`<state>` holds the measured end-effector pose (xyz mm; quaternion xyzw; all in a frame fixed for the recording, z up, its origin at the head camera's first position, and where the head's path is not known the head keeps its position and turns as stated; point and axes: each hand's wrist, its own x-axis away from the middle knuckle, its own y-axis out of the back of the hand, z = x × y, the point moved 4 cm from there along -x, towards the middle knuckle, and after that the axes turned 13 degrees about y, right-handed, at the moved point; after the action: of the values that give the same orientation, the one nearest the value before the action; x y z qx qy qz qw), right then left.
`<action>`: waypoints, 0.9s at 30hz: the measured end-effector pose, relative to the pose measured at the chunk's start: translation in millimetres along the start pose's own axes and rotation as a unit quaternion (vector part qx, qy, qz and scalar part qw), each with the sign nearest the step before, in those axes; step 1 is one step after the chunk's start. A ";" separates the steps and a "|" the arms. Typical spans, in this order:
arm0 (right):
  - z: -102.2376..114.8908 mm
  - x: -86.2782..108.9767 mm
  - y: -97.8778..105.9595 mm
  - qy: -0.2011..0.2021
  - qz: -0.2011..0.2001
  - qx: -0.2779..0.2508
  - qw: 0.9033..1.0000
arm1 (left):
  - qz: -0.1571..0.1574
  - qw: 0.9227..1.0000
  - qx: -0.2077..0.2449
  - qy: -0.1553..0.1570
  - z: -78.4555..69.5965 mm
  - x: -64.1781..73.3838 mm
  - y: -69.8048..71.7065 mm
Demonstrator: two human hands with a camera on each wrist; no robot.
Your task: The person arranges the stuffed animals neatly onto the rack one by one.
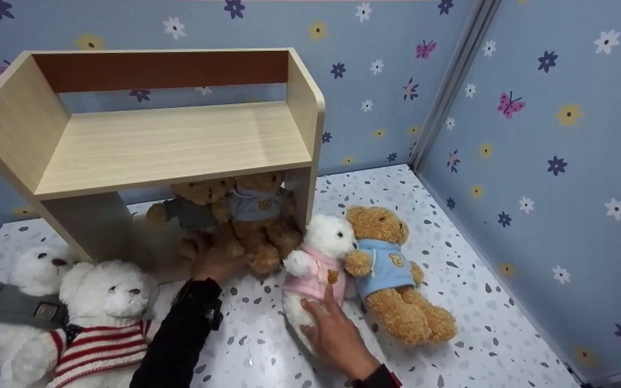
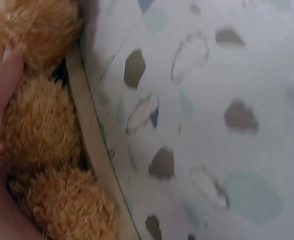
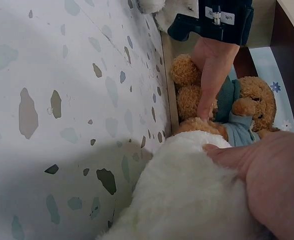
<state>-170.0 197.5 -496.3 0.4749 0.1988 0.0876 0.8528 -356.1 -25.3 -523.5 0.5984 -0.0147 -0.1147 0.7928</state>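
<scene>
Two brown teddy bears sit side by side in the shelf's lower compartment, one in a dark green-grey top (image 1: 191, 214), the other in a grey-blue hoodie (image 1: 256, 205). My left hand (image 1: 221, 265) reaches in at their legs, its thumb (image 2: 9, 72) stretched out against a furry foot (image 2: 36, 30); its other fingers are mostly hidden. Outside the shelf, my right hand (image 1: 340, 337) holds a white teddy bear (image 1: 329, 237) in a pink hoodie by its lower body, thumb and index finger spread over it. That bear leans against a brown teddy bear (image 1: 386, 269) in a light blue hoodie.
The wooden shelf (image 1: 181, 140) stands against a flowered wall (image 1: 364, 81). At the left are two white bears, one in a grey top (image 1: 14, 310), one in a striped sweater (image 1: 103, 347). A speckled white surface (image 1: 251, 345) lies beneath everything. A side wall (image 1: 547, 215) rises at right.
</scene>
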 end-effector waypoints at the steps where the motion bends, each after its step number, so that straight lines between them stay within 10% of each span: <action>1: -0.1 0.1 0.0 0.001 -0.002 0.003 1.000 | 0.039 0.990 0.122 0.050 1.2 -1.4 -0.7; 4: 0.0 0.2 0.1 0.005 -0.006 0.015 1.000 | 0.087 0.904 0.387 0.157 2.5 -4.7 -3.7; 6: -0.1 0.5 0.6 0.008 -0.009 0.027 1.000 | 0.103 0.877 0.430 0.189 0.9 -6.4 -5.4; 16: 1.1 -1.0 -0.1 0.009 -0.003 0.023 1.000 | 0.152 0.869 0.440 0.167 8.1 1.2 4.8; 27: -1.6 -1.0 0.1 -0.011 0.018 -0.012 1.000 | 0.163 0.868 0.466 0.059 15.8 31.3 58.8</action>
<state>-171.5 198.4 -496.7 0.4694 0.1798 0.0996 0.8587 -318.5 -31.3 -466.5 0.8929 -0.1165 0.0722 0.4289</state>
